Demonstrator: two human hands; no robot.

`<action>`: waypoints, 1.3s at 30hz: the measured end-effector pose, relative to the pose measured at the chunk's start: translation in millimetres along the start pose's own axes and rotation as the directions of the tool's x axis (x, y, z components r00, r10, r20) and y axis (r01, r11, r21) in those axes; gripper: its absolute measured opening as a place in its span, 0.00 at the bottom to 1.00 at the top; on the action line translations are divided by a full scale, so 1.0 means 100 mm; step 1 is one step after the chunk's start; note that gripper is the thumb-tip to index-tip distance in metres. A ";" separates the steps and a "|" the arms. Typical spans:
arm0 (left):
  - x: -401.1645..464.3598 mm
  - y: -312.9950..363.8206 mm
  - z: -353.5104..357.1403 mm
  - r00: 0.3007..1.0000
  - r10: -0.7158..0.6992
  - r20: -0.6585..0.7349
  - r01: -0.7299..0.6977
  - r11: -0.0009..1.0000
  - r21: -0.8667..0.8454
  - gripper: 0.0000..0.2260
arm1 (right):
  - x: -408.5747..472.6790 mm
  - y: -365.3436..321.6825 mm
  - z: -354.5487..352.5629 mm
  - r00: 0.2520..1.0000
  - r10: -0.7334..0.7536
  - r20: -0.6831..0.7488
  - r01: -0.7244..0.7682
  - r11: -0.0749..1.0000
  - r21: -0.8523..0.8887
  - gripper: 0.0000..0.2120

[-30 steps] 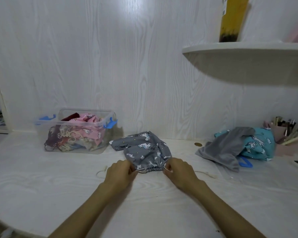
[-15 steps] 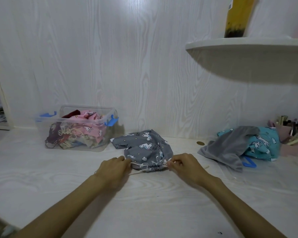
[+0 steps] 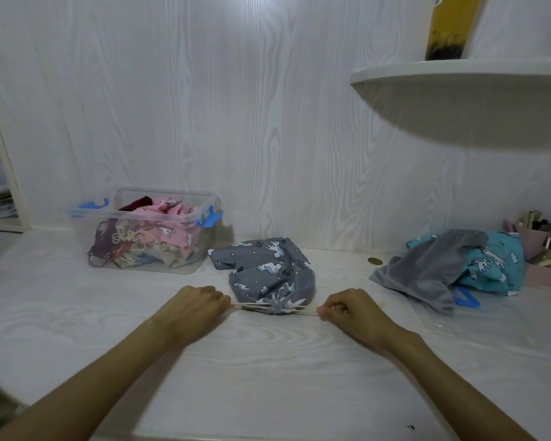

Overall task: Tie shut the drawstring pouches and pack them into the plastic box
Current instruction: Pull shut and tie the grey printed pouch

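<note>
Cream cord (image 3: 248, 304) ran taut between the left hand (image 3: 194, 308) and right hand (image 3: 350, 308), each hand's fingers curled tight on an end, at frame centre. The grey pouch (image 3: 269, 275) lay cinched on the tabletop (image 3: 268, 361) (not yet knotted, I judged). Right of centre, two pouches (image 3: 452, 268) waited; the plastic box (image 3: 147, 229), left of centre, already held several.

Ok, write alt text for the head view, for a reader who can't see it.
Two hands, left and right, pull the cords of a grey unicorn-print drawstring pouch sideways on a white table, its mouth cinched shut. A clear plastic box of pouches stands back left; more pouches lie right.
</note>
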State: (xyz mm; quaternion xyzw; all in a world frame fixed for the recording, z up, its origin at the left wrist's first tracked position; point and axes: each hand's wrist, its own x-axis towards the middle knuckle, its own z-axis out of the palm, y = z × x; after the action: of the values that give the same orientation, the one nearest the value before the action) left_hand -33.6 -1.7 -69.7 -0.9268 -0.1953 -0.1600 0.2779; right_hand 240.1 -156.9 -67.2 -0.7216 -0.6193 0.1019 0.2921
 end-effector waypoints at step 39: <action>0.94 0.08 -0.39 0.415 -0.902 0.121 0.098 -0.089 -0.991 0.07 | 0.75 -1.14 -0.50 0.997 -0.063 -0.054 0.074 0.970 0.231 0.07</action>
State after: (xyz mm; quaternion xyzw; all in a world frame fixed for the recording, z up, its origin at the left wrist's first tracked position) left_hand 44.7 -4.6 -3.9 -0.5747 -0.3201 -0.6392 -0.3983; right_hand 186.7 -93.0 51.7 -0.6629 -0.6207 0.1468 0.3922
